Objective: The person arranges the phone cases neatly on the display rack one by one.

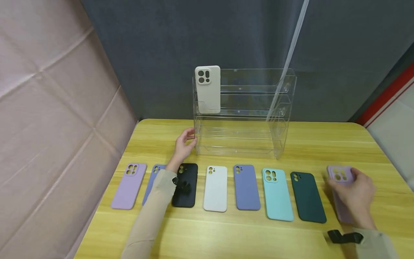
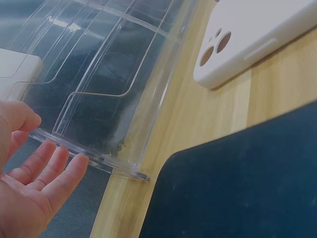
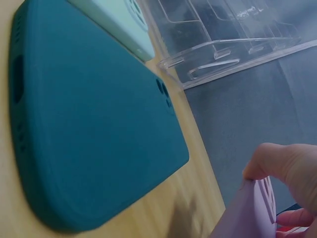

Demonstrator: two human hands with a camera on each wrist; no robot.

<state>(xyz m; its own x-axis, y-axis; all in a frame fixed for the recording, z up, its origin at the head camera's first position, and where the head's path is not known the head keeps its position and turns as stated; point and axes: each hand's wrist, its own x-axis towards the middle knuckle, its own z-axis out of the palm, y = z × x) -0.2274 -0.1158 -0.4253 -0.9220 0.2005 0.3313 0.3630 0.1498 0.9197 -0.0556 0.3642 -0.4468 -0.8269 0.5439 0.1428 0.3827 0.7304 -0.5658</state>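
At the right end of a row of phone cases, my right hand [image 1: 357, 190] grips a light purple phone case [image 1: 343, 207] by its sides near the camera cutouts. In the right wrist view, thumb and fingers pinch the edges of this purple case [image 3: 246, 213], which stands tilted. My left hand [image 1: 183, 145] is at the left side of a clear acrylic display rack [image 1: 239, 144]. Its fairly straight fingers [image 2: 69, 173] touch the rack's side edge in the left wrist view. A white phone case [image 1: 209, 95] stands upright in the rack's upper left.
Left to right on the wooden table [image 1: 252, 241] lie a purple case [image 1: 129, 190], a blue one partly under the left arm, a black case [image 1: 189, 194], a white case [image 1: 215, 190], a blue case [image 1: 247, 190], a turquoise case [image 1: 279, 198] and a dark green case [image 1: 308, 198].
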